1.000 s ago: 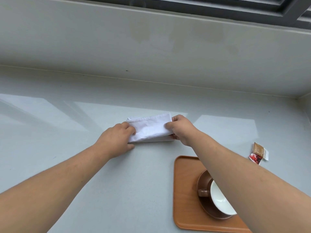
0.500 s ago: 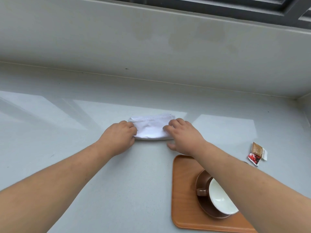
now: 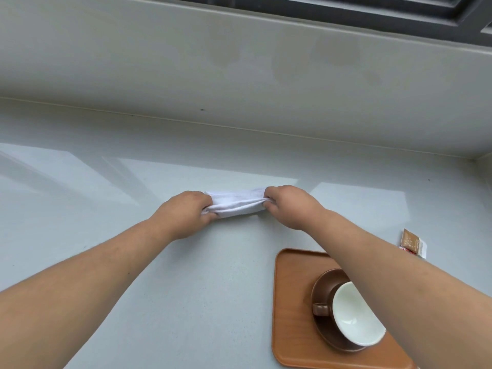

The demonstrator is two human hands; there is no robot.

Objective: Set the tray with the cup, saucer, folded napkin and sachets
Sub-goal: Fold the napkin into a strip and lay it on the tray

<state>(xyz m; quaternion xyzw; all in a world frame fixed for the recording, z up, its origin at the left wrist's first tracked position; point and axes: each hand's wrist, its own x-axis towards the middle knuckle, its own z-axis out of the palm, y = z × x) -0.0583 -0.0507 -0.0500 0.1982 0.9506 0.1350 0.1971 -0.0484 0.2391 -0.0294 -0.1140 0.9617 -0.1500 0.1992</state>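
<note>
Half a second ago my right hand [image 3: 290,206] lay flat on the napkin [image 3: 237,205]. Now its fingers are curled round the cloth's right end, and my left hand [image 3: 183,214] grips the left end in the same way. The napkin looks narrower than it did, a white strip gathered between my two fists instead of a broader folded rectangle. It sits off the tray [image 3: 290,288], beyond the tray's far left corner, low over the counter [image 3: 133,262]; I cannot tell whether it touches it.

The brown cup [image 3: 354,315], white inside, stands on its saucer [image 3: 323,286] on the tray as before, handle towards the tray's left edge. The sachets [image 3: 412,242] lie on the counter past the tray's far right side, partly behind my right forearm.

The counter is pale grey and glossy, with patches of window light beyond the tray. It ends at a plain grey wall [image 3: 239,75], with a dark window frame [image 3: 372,12] above.
</note>
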